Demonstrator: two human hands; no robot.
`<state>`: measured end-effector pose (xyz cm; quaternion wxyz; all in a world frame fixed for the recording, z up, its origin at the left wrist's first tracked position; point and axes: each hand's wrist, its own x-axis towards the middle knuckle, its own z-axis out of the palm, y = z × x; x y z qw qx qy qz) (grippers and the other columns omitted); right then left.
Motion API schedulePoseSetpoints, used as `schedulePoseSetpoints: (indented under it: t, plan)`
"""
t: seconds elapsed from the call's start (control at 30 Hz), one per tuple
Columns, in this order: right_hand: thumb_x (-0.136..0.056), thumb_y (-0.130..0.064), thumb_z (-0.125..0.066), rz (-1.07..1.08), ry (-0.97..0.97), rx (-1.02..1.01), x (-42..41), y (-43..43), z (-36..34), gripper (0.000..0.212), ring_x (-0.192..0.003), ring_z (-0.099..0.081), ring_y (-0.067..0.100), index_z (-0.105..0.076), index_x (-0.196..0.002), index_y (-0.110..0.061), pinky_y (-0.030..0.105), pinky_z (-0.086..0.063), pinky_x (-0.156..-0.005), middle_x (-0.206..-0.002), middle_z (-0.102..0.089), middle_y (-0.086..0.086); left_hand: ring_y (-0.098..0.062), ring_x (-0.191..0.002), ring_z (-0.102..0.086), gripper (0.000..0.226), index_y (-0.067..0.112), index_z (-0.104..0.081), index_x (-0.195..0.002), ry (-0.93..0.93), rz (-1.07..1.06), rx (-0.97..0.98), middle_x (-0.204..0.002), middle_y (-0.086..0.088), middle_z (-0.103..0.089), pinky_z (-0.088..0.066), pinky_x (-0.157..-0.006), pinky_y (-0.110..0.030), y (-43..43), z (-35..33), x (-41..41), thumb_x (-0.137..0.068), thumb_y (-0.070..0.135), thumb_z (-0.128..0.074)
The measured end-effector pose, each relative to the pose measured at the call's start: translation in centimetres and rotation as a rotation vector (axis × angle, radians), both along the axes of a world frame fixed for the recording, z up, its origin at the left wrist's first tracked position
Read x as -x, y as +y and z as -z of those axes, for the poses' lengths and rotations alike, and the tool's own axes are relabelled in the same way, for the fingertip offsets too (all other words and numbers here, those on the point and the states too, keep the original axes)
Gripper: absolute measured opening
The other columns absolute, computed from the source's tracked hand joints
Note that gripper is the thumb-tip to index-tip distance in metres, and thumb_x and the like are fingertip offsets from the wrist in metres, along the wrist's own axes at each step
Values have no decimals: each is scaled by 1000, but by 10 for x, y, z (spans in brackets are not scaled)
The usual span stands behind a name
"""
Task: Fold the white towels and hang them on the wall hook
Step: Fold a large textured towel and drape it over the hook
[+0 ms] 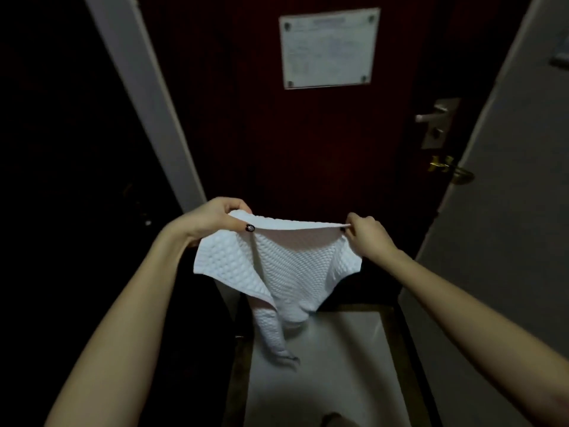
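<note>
Dim room: dark red door (308, 134) (framed notice (328, 47) attached) between pale walls (508, 211).

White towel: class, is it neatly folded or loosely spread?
Loosely spread, not folded: the white towel hangs crumpled from its top edge, which the left hand and right hand pinch.

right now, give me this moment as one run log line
stage: folding | white towel: stretched between hands, lower end hanging | left hand: pinches top edge | right hand: pinches top edge | hung: not yet
</note>
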<state>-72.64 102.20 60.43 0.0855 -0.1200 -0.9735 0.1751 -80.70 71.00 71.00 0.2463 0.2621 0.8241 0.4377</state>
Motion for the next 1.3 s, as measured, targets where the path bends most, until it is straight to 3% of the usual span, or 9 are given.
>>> schedulePoseSetpoints:
  t: [0.13, 0.27, 0.47, 0.63, 0.83, 0.93, 1.1, 1.2, 1.3]
  plan:
    - [-87, -8, -58, -113, -24, 32, 47, -8, 2, 16, -93, -63, 35, -71, -91, 0, 36, -50, -80, -96, -63, 18, -5, -69, -63, 17, 12, -65, -81, -6, -179, -63, -73, 7, -66, -50, -61, -18, -43, -4, -12, -68, 13, -76]
    - [-90, -16, -64, -380, -3, 198, 76, -12, -8, 14, -83, -58, 24, -71, -86, -5, 26, -40, -68, -89, -54, 7, -11, -68, -64, 18, 12, -65, -84, 2, -449, -74, -75, 2, -67, -53, -59, -23, -77, -3, -31, -73, 9, -78]
    - [-99, -34, -50, -663, -11, 327, 94, -44, -26, 39, -56, -45, 12, -51, -66, -13, 20, -32, -50, -60, -51, -2, -8, -56, -65, 8, 10, -63, -83, 82, -1031, -287, -75, -5, -65, -51, -49, -22, -81, 19, -84, -86, 13, -70]
    - [-99, -28, -52, -815, 15, 491, 86, -97, -35, 42, -52, -38, 6, -43, -60, -16, 18, -28, -47, -56, -45, -3, -8, -57, -57, 11, 10, -59, -82, 176, -1334, -473, -71, -1, -58, -46, -53, -22, -59, 43, -133, -89, 13, -67]
    - [-95, -14, -57, -1063, -244, 701, 46, -168, -49, 34, -57, -31, 17, -49, -64, -1, 30, -21, -52, -60, -35, 8, -11, -54, -60, 11, 5, -58, -85, 131, -1534, -740, -69, -6, -59, -49, -52, -23, -27, 60, -189, -88, 10, -67]
    - [-92, -4, -57, -1193, -387, 832, 13, -197, -57, 31, -60, -34, 19, -53, -78, 22, 25, -26, -50, -67, -42, 13, -20, -65, -63, 8, 4, -60, -84, 136, -1632, -880, -74, -10, -63, -53, -62, -30, -23, 60, -215, -86, 5, -68]
    - [-95, 1, -52, -1297, -482, 1009, -50, -236, -69, 25, -60, -60, 10, -68, -78, -6, 21, -49, -62, -67, -63, 8, -15, -65, -70, 7, 2, -59, -87, 156, -1721, -1073, -79, -12, -66, -57, -61, -25, -16, 57, -254, -86, 0, -66]
    - [-95, 5, -47, -1308, -555, 1113, -80, -251, -66, 22, -60, -61, 11, -67, -88, -2, 17, -53, -62, -67, -62, 8, -17, -67, -69, 2, -1, -61, -89, 208, -1759, -1214, -78, -13, -67, -58, -65, -25, -15, 59, -278, -88, 0, -62]
    - [-94, 4, -50, -1214, -463, 1158, -86, -262, -56, 16, -63, -55, 13, -64, -97, -2, 13, -49, -59, -71, -57, 8, -15, -68, -68, 3, 0, -63, -90, 230, -1798, -1209, -77, -10, -67, -56, -63, -23, -21, 60, -304, -89, 2, -63]
